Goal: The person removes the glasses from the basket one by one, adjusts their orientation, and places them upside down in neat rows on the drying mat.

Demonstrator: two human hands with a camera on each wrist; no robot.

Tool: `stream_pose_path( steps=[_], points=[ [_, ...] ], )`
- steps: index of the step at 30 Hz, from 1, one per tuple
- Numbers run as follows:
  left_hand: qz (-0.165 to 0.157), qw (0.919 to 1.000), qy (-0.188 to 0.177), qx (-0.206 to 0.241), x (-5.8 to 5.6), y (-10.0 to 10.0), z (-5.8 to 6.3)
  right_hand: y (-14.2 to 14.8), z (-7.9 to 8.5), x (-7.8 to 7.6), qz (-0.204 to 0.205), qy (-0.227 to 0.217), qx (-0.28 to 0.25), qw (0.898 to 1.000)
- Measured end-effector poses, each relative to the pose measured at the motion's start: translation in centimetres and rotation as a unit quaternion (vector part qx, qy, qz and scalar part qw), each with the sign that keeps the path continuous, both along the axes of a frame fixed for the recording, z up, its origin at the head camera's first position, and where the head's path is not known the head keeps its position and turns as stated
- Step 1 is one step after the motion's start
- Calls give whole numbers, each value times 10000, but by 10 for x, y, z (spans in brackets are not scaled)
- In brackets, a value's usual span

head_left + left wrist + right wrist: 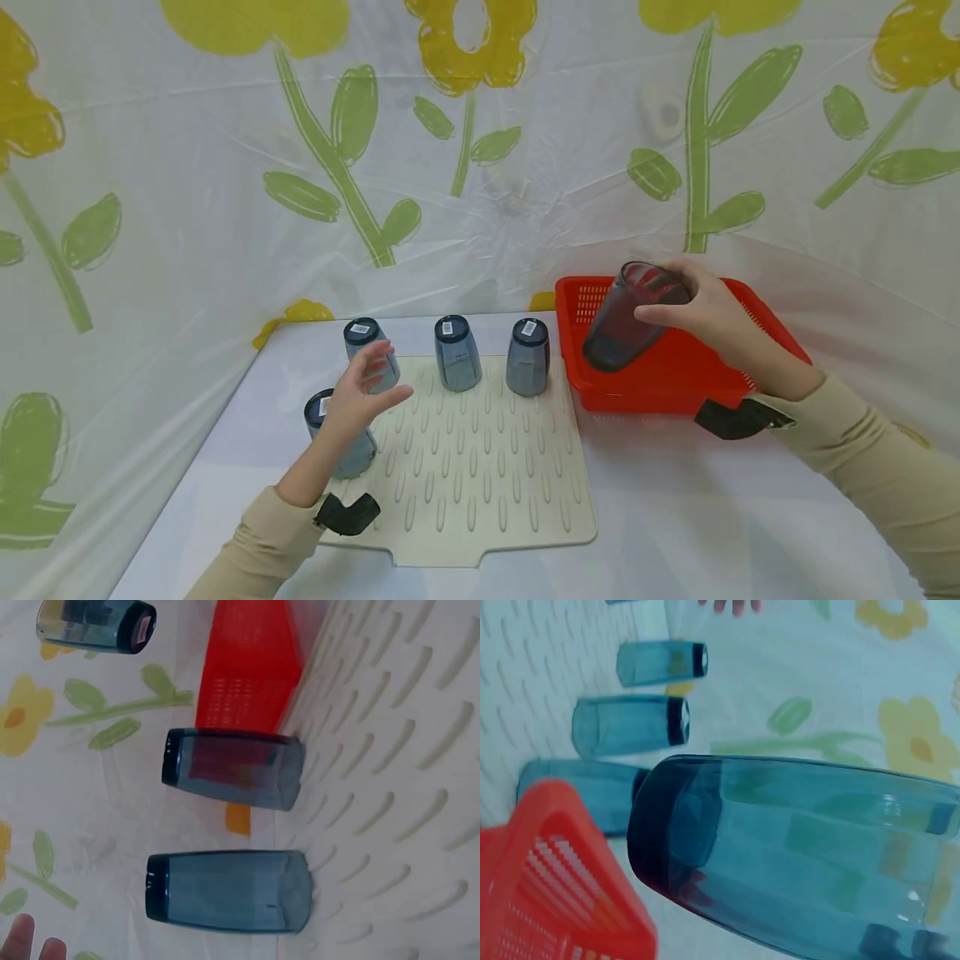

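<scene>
My right hand (701, 304) grips a blue-grey tinted drinking glass (630, 325), tilted with its rim up and its thick base down to the left, above the red basket. That glass (802, 847) fills much of the right wrist view. Thumb and fingers spread apart, my left hand (363, 396) holds nothing and hovers around the left glasses. Behind it, a far-left glass (386, 375) and a near-left glass (352, 457) stand upside down, each partly hidden. Two more upturned glasses, a middle one (457, 362) and a right one (528, 362), stand at the mat's far edge.
A cream ridged drying mat (480, 467) lies on the white table (675, 508). To its right sits the red plastic basket (637, 396) with perforated walls. A flower-printed sheet (525, 225) hangs behind the table.
</scene>
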State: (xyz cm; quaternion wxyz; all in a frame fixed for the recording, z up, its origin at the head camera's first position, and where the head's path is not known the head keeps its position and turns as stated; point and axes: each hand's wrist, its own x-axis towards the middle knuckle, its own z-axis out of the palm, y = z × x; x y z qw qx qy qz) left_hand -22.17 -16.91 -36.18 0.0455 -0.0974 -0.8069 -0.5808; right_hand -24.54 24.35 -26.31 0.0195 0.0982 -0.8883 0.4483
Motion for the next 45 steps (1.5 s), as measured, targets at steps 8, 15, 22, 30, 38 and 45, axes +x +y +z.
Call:
stream_pose_path(
  steps=[8, 15, 22, 30, 38, 45],
  points=[
    [-393, 9988, 41, 298, -4, 22, -10, -22, -7, 9, 104, -312, -330, 9989],
    [-678, 9955, -276, 605, -5, 41, -16, -42, -16, 15, 285, -409, -682, 9964],
    [-937, 9922, -365, 738, -7, 57, -21, -53, -23, 18, 495, -440, -847, 9942],
    [-1098, 9895, -398, 850, -8, 78, -28, -61, -38, 14, 510, -490, -997, 9925],
    [-1536, 9806, -557, 1082, -12, 101, -37, -69, -53, 13, 533, -470, -1114, 9912],
    [-1695, 9746, -827, 1207, -15, 115, -43, -71, -64, 13, 617, -431, -1328, 9883]
  ],
)
